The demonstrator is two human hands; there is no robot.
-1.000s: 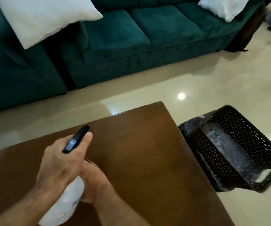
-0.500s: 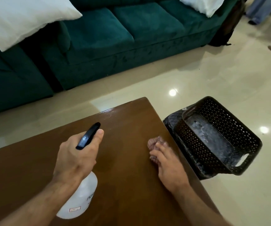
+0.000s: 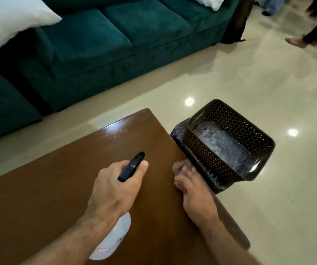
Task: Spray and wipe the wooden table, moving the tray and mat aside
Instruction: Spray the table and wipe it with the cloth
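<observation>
My left hand (image 3: 113, 190) grips a white spray bottle (image 3: 113, 240) above the wooden table (image 3: 58, 178), its black nozzle (image 3: 132, 166) pointing toward the far corner. My right hand (image 3: 196, 196) holds a small pinkish cloth (image 3: 177, 166) down on the table's right edge, and the fingers mostly cover the cloth. Just beyond that edge, a dark perforated tray (image 3: 249, 134) sits on the floor on top of a dark mat (image 3: 176, 133). The far table corner shines with fine droplets.
A green sofa (image 3: 115, 44) with a white cushion (image 3: 10, 22) runs along the far side of the table. Glossy tiled floor (image 3: 230, 73) lies to the right. A person's leg and foot (image 3: 306, 39) are at the top right.
My right hand slid with the cloth from beneath the bottle to the table's right edge. My left hand with the bottle shifted right. The view turned right.
</observation>
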